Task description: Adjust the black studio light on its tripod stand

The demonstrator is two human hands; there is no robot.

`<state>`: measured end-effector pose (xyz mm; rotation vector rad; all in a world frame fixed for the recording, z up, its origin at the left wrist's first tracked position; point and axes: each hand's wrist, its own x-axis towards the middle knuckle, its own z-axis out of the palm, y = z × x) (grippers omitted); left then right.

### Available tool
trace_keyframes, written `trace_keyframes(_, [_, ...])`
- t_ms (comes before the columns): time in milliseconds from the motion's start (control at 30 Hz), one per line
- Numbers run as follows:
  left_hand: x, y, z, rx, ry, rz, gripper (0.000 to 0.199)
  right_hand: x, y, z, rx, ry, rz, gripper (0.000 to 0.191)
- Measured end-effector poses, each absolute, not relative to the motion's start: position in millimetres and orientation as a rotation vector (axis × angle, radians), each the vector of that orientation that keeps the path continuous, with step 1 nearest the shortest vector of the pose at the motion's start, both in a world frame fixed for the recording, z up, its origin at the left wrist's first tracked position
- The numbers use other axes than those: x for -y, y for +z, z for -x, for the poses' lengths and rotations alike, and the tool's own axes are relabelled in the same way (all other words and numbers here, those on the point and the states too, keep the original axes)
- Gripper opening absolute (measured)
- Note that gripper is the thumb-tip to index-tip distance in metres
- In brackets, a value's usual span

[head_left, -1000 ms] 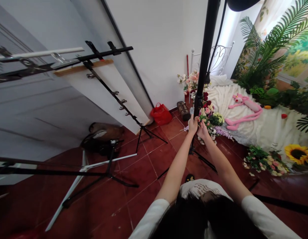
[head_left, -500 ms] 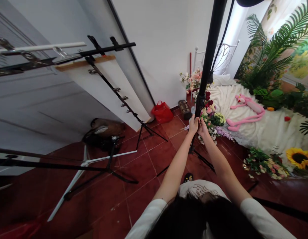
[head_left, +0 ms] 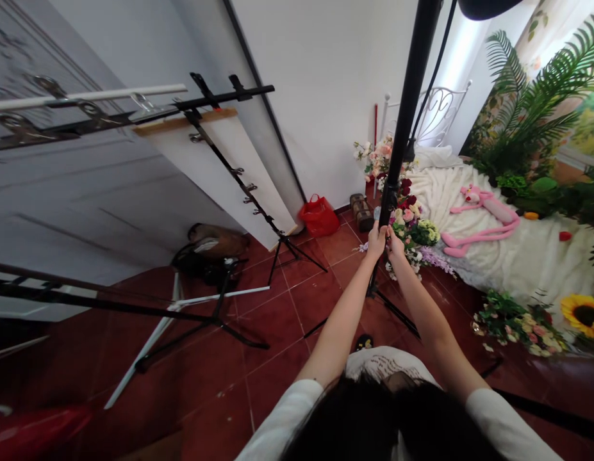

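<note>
A tall black light stand (head_left: 403,128) rises in front of me, its legs spread on the red tiled floor and a dark lamp head at the top edge. My left hand (head_left: 377,241) is wrapped round the lower part of its pole. Close beside it, my right hand (head_left: 395,243) is closed at the right side of the same pole, at about equal height. A black cable hangs along the upper pole. Artificial flowers (head_left: 407,214) stand right behind my hands.
Left, a black stand holds white backdrop boards (head_left: 220,173) with clips. White and black tripod legs (head_left: 147,355) spread over the floor. A red bag (head_left: 320,216) and a brown case (head_left: 361,212) sit by the wall. Right, a pink plush toy (head_left: 491,211) lies on a white-covered bed (head_left: 512,256).
The view has turned slightly left, so the room's contents appear shifted to the right. Both hands remain on the pole.
</note>
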<state>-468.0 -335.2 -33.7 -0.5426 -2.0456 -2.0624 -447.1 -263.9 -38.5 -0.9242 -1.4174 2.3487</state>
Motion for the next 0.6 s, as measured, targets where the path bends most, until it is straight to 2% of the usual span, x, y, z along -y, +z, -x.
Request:
trace_keyframes(100, [336, -32, 466, 2.071, -2.070, 0.531, 0.052, 263, -42, 427, 1.298, 2.334, 0.950, 0.026])
trace_keyframes(167, [336, -31, 465, 2.082, -2.070, 0.547, 0.050, 259, -47, 405, 1.279, 2.437, 0.820, 0.021])
trace_keyframes(333, [339, -35, 462, 2.104, -2.021, 0.561, 0.041, 227, -63, 333, 1.339, 2.525, 0.708, 0.027])
trace_keyframes(600, [332, -43, 450, 2.158, -1.866, 0.436, 0.027, 147, -78, 207, 1.248, 2.252, 0.975, 0.029])
